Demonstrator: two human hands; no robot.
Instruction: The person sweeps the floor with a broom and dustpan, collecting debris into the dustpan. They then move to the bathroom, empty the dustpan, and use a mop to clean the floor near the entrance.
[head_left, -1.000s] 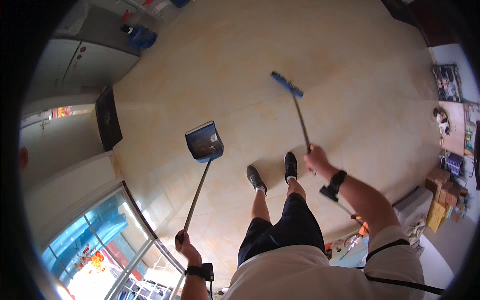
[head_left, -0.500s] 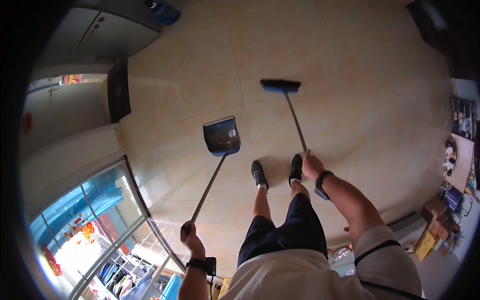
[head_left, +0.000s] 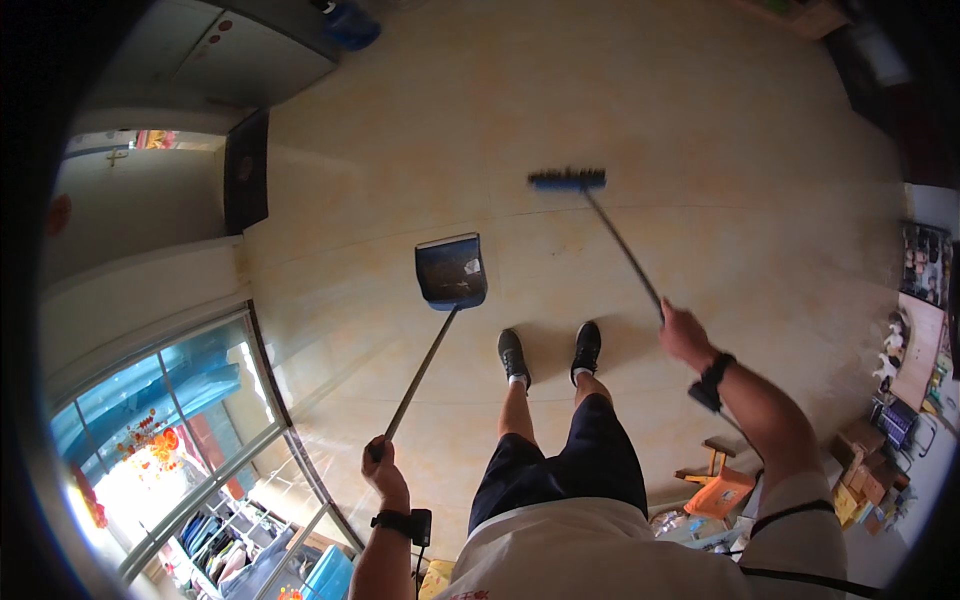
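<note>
Our hands are well apart, each clamped on a tool. The left hand (head_left: 385,475) grips the top end of the long handle of the dustpan (head_left: 452,272); the right hand (head_left: 687,335), farther forward, grips the broom (head_left: 625,245) partway along its stick, which runs on back under our forearm. Between the hands and a little ahead are our dark shoes (head_left: 587,346). Beyond the left hand, the pan sits on the floor (head_left: 380,160), its mouth facing away from us. Ahead of the right hand and to its left are a few small dark specks (head_left: 568,250); beyond them is the blue broom head (head_left: 567,180), bristles on its far side, clear of the pan. We would do well to hold the pan's lip flat, set the bristles behind the specks and draw them with short, low strokes, angling toward the mouth.
</note>
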